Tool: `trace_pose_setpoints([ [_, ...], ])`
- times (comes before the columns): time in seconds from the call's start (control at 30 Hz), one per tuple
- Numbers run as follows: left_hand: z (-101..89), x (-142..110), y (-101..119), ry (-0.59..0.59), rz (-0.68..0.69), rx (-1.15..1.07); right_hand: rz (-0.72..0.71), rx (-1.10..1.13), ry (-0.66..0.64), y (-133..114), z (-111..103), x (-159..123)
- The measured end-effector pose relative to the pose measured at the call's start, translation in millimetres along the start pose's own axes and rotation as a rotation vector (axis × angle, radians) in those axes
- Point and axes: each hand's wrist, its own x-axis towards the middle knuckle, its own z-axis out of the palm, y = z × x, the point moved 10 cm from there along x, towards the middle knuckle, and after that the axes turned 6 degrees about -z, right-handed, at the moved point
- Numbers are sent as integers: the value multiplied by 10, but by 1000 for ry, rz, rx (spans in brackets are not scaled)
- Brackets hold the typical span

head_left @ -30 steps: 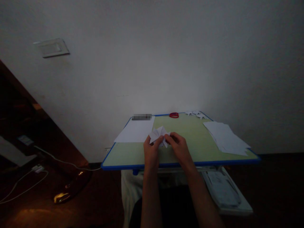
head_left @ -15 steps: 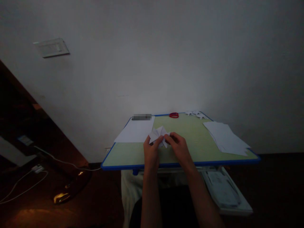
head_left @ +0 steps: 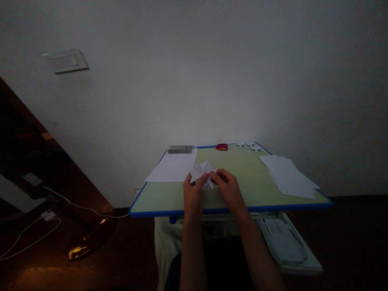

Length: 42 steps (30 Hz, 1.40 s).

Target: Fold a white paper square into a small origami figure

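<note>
Held paper btwn sheet (L) & stack (R), scissors behind.

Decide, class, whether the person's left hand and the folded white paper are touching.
Touching: the head view shows the left hand holding the folded white paper, with the thumb lying over its near part.

Left hand, bare, right hand, bare too! Slender fingers, both sides. Left forearm and right forearm uncovered all way to bottom edge of view, slim, tapering at wrists. Now clothing: dark garment between forearms, near black, details lost in gloom. Pale creased fabric alongside; worn or not, cannot tell.
</note>
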Motion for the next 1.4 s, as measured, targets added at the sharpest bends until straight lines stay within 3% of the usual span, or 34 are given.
trace_pose_setpoints([
  [1.4, 2, 12, 3, 2, -2, -12, 4, 18, -23, -20, 24, 5],
])
